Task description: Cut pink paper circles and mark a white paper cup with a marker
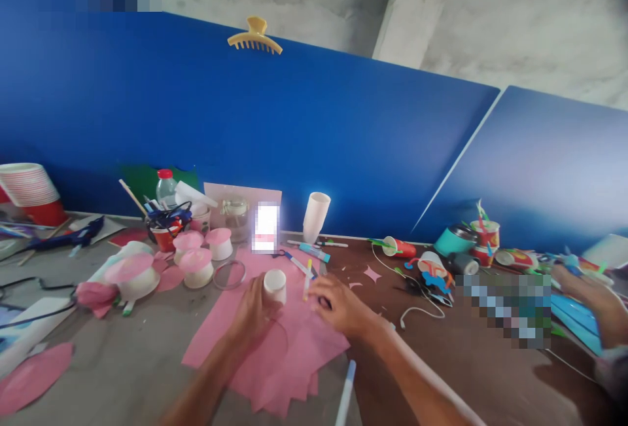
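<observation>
My left hand (249, 313) is wrapped round the side of a small white paper cup (275, 285), which stands on a stack of pink paper sheets (299, 354). To its right, my right hand (341, 305) has its fingers curled in a pinch at a slim white marker with yellow ends (308, 279), tilted nearly upright over the paper. A faint curved line shows on the pink sheet just below the cup. Behind the hands lie scissors (294, 261) and a blue marker (314, 252). A clear tape ring (229, 274) rests left of the cup.
White cups topped with pink paper (196, 267) stand at left. A lit phone (265, 226) and a tall white cup (316, 215) stand by the blue partition (314, 118). A pale marker (346, 393) lies in front. Another person's hand (586, 292) is at far right.
</observation>
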Available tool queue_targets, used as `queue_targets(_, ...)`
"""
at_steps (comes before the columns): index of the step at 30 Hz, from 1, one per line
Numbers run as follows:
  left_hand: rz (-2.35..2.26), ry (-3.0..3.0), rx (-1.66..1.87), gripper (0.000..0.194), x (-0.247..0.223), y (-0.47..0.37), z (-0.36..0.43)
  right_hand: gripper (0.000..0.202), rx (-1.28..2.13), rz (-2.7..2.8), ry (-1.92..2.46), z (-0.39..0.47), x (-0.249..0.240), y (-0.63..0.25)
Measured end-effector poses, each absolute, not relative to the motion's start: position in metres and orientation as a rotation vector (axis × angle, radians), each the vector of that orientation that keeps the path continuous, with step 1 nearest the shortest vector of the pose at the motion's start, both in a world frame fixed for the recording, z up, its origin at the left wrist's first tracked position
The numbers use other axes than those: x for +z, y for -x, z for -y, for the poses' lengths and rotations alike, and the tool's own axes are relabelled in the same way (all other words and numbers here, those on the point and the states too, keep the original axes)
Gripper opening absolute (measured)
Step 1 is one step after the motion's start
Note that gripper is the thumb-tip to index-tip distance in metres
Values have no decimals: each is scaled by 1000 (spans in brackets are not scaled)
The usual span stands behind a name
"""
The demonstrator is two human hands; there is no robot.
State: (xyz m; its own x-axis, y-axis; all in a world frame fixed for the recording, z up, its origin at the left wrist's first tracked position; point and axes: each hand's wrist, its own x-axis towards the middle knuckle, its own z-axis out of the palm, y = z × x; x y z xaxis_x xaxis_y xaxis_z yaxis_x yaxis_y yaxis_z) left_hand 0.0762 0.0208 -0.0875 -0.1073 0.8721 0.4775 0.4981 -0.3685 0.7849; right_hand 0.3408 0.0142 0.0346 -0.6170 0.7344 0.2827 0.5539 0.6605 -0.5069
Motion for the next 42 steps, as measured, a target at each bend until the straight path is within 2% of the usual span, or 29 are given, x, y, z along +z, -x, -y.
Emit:
queue_targets(2,-1547,-1797,1472,62,-91,-76,-22,35,703,2698,898,15,42,-353)
queue_targets(4,-1534,-1798,1471,64,-93,-76,-24,46,857,2880,909,42,39,-363)
queue_targets(6,-1516,-1799,1460,66,-94,-75,-26,53,851,2939,986,60,30,-368)
queue_targets(7,-1513,-1798,1453,66,-94,-74,-26,50,821,2926,1045,66,25,-368)
queue_targets(10,-1504,-1805,1452,68,-93,-72,-26,25,799,2957,1082,73,14,-360)
queue_targets(12,-1505,-1817,1468,67,-91,-72,-25,18,801,2986,1046,72,13,-355)
queue_targets(17,-1509,-1831,1502,67,-89,-72,-26,36,746,2822,1085,75,24,-370)
queue_targets(21,-1473,-1770,1512,73,-86,-71,-26,43,645,2815,1002,85,8,-396)
queue_targets(22,-1460,-1743,1511,75,-85,-71,-25,43,611,2833,957,86,0,-399)
queue_targets(26,-1399,-1632,1523,74,-76,-69,-21,18,576,2827,908,79,-22,-396)
queue_targets(28,-1402,-1599,1564,67,-68,-69,-18,15,704,2641,907,70,-17,-386)
queue_targets(31,-1490,-1560,1666,53,-51,-69,-13,18,929,2072,1013,50,3,-358)
queue_targets(34,-1478,-1557,1738,42,-34,-69,-7,40,1169,1504,994,27,17,-316)
queue_targets(37,-1395,-1526,1753,46,-20,-72,0,59,1389,1238,885,14,12,-272)
queue_targets(42,-1213,-1438,1528,56,-5,-80,11,57,1668,1219,793,20,-4,-237)
